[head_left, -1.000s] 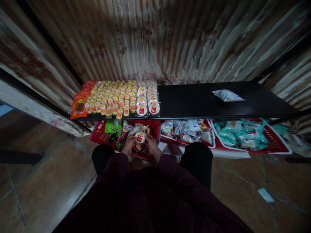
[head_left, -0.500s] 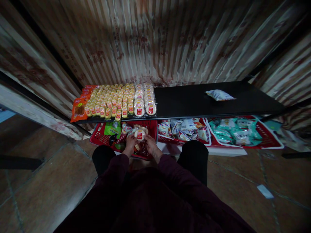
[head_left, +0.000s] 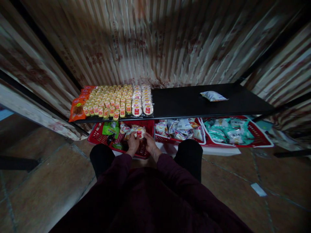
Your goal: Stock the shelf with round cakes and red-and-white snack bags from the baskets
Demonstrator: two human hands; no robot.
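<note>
Between my two hands, over the left red basket (head_left: pixel 96 134), is a round white packaged pastry (head_left: pixel 139 132) with a red label. My left hand (head_left: pixel 133 142) grips its left side. On its right side, the fingers of my right hand (head_left: pixel 149 143) are closed. Beneath them in the basket lie a green packet (head_left: pixel 110 129) and several other wrapped snacks, partly hidden by my hands. Just above, on the black shelf (head_left: pixel 176 102), similar round white pastries (head_left: pixel 143 102) stand in two rows beside many small yellow wrapped cakes (head_left: pixel 107 100).
Orange packets (head_left: pixel 77 108) sit at the shelf's left end, and a white-blue packet (head_left: pixel 213 95) lies toward its right. Below the shelf are a basket of white-blue packets (head_left: pixel 183 127) and one of teal packets (head_left: pixel 235 136). My knees flank the left basket. Black posts frame the shelf.
The view has shifted slightly, so the shelf and baskets sit a little further left. Both hands still hold the pastry over the basket.
</note>
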